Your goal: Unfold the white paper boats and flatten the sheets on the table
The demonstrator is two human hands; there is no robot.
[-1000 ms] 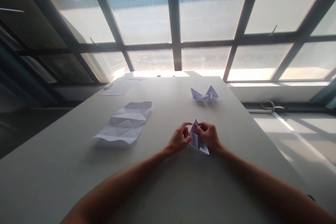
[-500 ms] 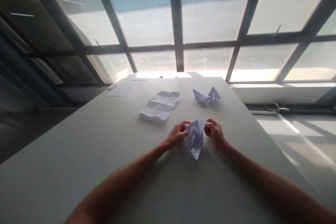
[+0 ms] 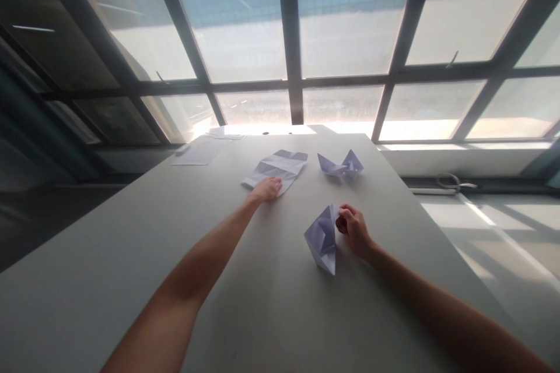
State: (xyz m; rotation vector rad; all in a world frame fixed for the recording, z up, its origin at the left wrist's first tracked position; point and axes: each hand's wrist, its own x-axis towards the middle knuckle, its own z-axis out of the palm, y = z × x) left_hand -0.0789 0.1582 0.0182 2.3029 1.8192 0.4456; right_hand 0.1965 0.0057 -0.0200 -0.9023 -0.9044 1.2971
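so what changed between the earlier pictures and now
The left hand let go of the pointed, folded white paper shape and reached forward and left onto the creased, rectangular white paper sheet. That sheet moved right and away from the person. The folded shape is spread wider, with the right hand at its right edge. The two-pointed white paper piece and flat white sheets far left stayed put.

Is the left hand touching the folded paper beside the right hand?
Apart. The head view shows white tabletop between the left hand, over the creased sheet's near edge, and the folded paper.
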